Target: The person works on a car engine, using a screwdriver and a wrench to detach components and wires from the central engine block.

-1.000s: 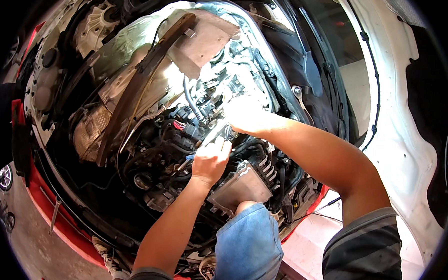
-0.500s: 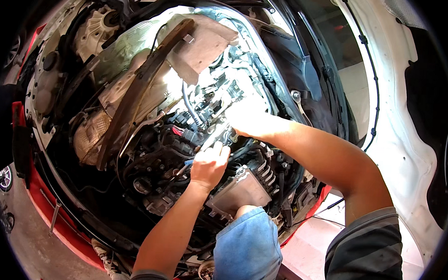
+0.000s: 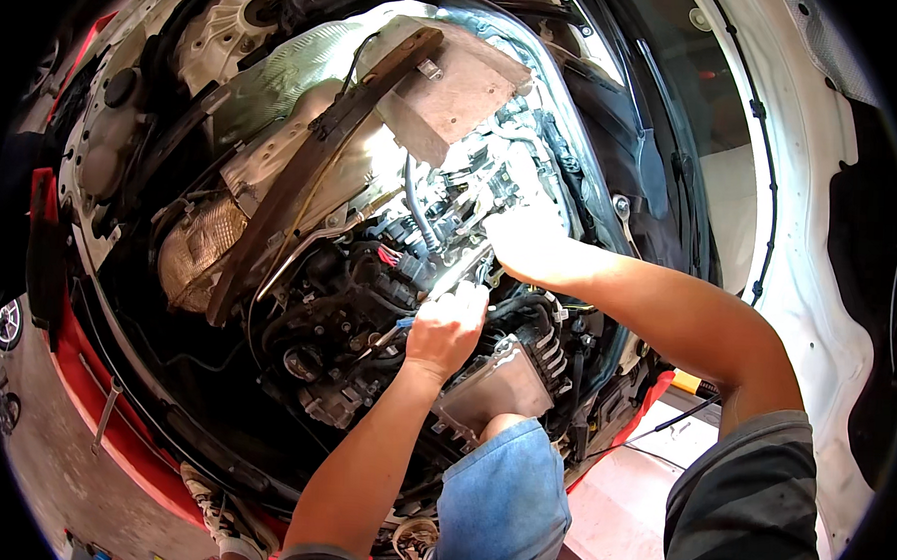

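My left hand (image 3: 446, 330) is closed round the lower end of a pale, bar-shaped thing (image 3: 456, 272), washed out by glare, in the engine bay. Beside its knuckles lies a thin rod with a blue end (image 3: 404, 323). My right hand (image 3: 523, 238) reaches in from the right, just beyond the bar. Strong light bleaches that hand, and its fingers are hidden or lost in the glare. Around both hands are the engine's hoses, connectors and a red-marked plug (image 3: 389, 256). A dark curved hose (image 3: 414, 200) stands left of my right hand.
A long brown bar (image 3: 313, 174) slants across the bay beside a pinkish-brown panel (image 3: 442, 90). A flat metal box (image 3: 497, 387) sits below my hands, with my knee against it. The white raised bonnet (image 3: 799, 265) stands at right; a red cover (image 3: 120, 456) lines the front edge.
The view has shifted, so the engine bay sits slightly further right and lower. Both hands keep nearly the same places on the engine.
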Demonstrator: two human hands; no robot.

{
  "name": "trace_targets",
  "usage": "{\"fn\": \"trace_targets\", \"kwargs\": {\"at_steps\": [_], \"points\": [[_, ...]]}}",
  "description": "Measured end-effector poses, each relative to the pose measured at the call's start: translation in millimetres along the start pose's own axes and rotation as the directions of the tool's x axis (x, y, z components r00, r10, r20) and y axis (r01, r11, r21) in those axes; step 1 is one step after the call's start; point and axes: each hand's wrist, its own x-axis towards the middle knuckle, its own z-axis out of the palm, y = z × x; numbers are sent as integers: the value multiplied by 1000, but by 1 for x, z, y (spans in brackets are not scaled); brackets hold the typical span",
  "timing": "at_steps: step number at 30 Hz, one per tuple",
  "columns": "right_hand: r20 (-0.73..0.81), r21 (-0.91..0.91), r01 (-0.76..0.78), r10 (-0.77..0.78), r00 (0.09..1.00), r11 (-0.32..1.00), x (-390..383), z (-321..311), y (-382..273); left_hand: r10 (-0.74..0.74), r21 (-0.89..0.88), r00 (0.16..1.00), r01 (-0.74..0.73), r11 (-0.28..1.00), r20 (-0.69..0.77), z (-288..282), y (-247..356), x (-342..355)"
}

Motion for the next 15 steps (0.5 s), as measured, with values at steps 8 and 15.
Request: {"fn": "trace_targets", "kwargs": {"at_steps": [8, 15], "points": [[20, 305, 14, -21, 1000, 952, -39, -2, 14, -288, -144, 955, 296, 944, 70, -13, 13, 22], [-107, 287, 43, -13, 994, 957, -47, -1, 2, -410, -274, 908, 376, 885, -80, 26, 23, 42]]}}
